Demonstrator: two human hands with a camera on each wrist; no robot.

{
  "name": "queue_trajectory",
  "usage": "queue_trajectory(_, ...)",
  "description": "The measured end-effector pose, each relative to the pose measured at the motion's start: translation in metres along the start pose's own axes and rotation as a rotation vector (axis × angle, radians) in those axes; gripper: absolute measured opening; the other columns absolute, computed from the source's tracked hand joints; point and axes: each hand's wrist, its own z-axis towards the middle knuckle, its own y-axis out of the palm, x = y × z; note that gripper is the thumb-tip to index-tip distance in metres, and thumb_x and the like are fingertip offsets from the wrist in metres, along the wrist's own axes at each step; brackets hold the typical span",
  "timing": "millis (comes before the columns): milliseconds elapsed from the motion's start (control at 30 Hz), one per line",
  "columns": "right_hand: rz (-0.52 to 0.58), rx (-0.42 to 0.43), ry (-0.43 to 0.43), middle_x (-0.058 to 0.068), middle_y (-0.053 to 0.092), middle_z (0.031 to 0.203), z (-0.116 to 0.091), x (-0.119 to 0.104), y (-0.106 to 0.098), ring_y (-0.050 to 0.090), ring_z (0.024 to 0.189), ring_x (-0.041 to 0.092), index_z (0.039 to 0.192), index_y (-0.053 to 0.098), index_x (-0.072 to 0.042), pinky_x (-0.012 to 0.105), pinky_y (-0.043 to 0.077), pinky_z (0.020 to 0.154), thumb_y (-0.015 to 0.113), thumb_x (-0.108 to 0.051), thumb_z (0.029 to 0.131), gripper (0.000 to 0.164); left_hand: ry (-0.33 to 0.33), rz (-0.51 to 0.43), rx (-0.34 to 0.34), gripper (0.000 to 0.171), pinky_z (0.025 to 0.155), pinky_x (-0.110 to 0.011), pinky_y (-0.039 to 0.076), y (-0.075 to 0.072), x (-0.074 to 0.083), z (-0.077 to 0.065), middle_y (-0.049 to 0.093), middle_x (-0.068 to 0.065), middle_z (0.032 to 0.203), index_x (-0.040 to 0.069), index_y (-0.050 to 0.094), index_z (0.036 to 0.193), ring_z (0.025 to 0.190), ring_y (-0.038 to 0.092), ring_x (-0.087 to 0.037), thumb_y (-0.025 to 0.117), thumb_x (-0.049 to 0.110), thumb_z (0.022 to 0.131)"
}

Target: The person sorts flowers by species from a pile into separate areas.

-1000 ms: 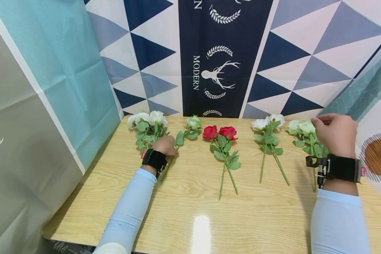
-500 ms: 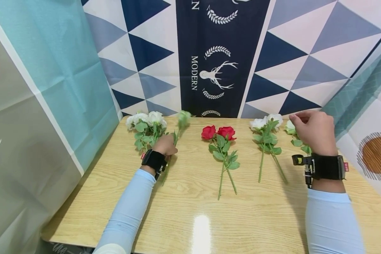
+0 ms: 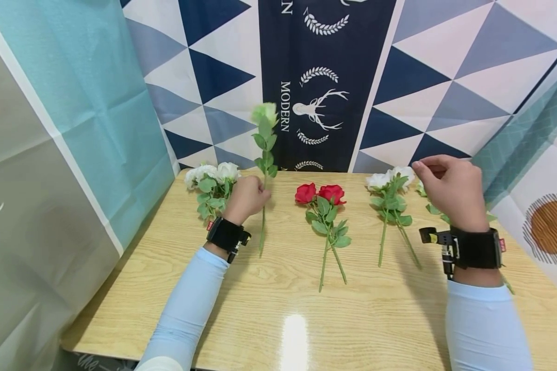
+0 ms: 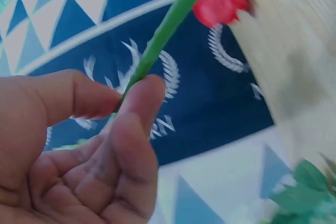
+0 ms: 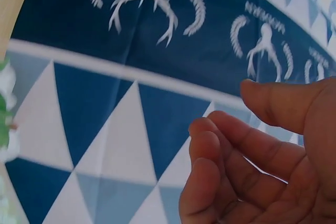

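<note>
My left hand [image 3: 247, 198] pinches the green stem [image 4: 170, 27] of a single pale green-white rose [image 3: 265, 114] between thumb and forefinger. The rose stands upright, its bloom in front of the patterned cloth and its stem's lower end low over the table. Just left of that hand lie several white roses [image 3: 213, 178] with leafy stems. My right hand [image 3: 455, 188] is raised at the right, holding nothing; a gap shows between thumb and loosely bent fingers [image 5: 205, 182] in the right wrist view. It partly covers pale green-white roses [image 3: 421, 189] behind it.
Two red roses [image 3: 318, 194] with crossed stems lie mid-table. Two white roses [image 3: 390, 179] lie right of them, close to my right hand. The wooden table [image 3: 278, 304] meets a hanging patterned cloth [image 3: 325, 46] at its back edge, with more cloth at both sides.
My left hand has picked the pale green-white rose up off the table and turned it upright. My right hand has moved left, from over the rightmost roses toward the white pair.
</note>
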Motion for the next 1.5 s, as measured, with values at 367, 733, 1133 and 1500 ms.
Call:
queue_trajectory(367,0.222,-0.033,-0.188,0.015,0.074,0.091,-0.014,-0.060,0.050,0.061,0.075,0.011,0.115,0.073,0.001,0.015,0.044,0.068,0.067,-0.022,0.102,0.027,0.244,-0.123,0.063,0.011,0.066,-0.022,0.053,0.012,0.056,-0.019,0.072,-0.007,0.083,0.000,0.070,0.095,0.069,0.067,-0.013,0.060,0.003,0.093)
queue_trajectory(733,0.378,-0.107,-0.222,0.011,0.074,0.088,-0.035,-0.083,0.095,0.067,0.074,0.022,0.113,0.073,0.000,0.020,0.048,0.066,0.064,-0.019,0.104,0.023,0.418,-0.132,-0.066,0.004,0.064,-0.015,0.048,0.048,0.090,-0.041,0.068,-0.002,0.079,0.004,0.066,0.091,0.068,0.062,-0.006,0.065,0.004,0.095)
queue_trajectory(1133,0.393,-0.104,-0.209,0.010,0.074,0.085,-0.037,-0.085,0.094,0.067,0.074,0.017,0.103,0.072,-0.001,0.019,0.048,0.067,0.066,-0.016,0.102,0.017,0.443,-0.107,-0.038,0.008,0.059,-0.016,0.044,0.049,0.094,-0.046,0.060,0.002,0.071,0.006,0.063,0.086,0.061,0.055,-0.006,0.065,0.002,0.092)
queue_trajectory(1500,0.524,0.001,-0.453,0.007,0.068,0.086,-0.045,-0.091,0.106,0.063,0.074,0.016,0.102,0.070,-0.001,0.023,0.048,0.072,0.070,0.006,0.094,0.010,0.395,0.009,0.025,0.010,0.051,-0.019,0.035,0.044,0.084,-0.041,0.050,0.001,0.067,0.008,0.060,0.087,0.054,0.045,-0.009,0.060,0.005,0.097)
